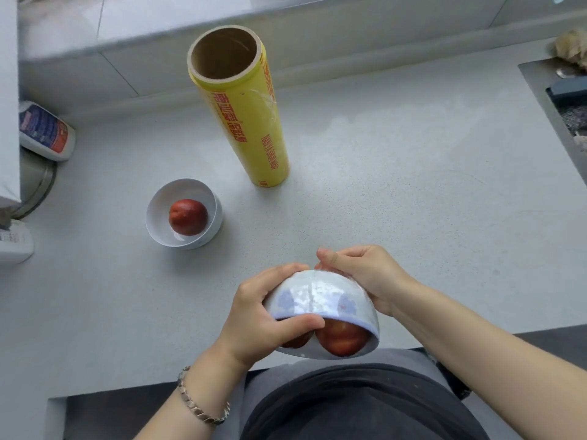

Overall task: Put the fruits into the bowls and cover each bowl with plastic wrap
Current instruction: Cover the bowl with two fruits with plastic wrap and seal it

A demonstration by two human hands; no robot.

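Fingers of our left hand and right hand clamp the tilted bowl above the counter edge. The left one partly hides two red fruits inside, and the wrap looks wrinkled.

Bright, soft, even light fills the scene, and the pale counter reads almost white; shadows are weak, just a faint grey smudge beneath the white bowl. A milky sheen runs across the film on the tilted bowl, and a thin glint streaks the roll of plastic wrap. The wide lens bends straight lines: the wall edge curves, and the roll appears to lean. Focus is sharpest at the middle; the top strip, the bottle at left and the fluffy object in the upper right corner are soft and smeared
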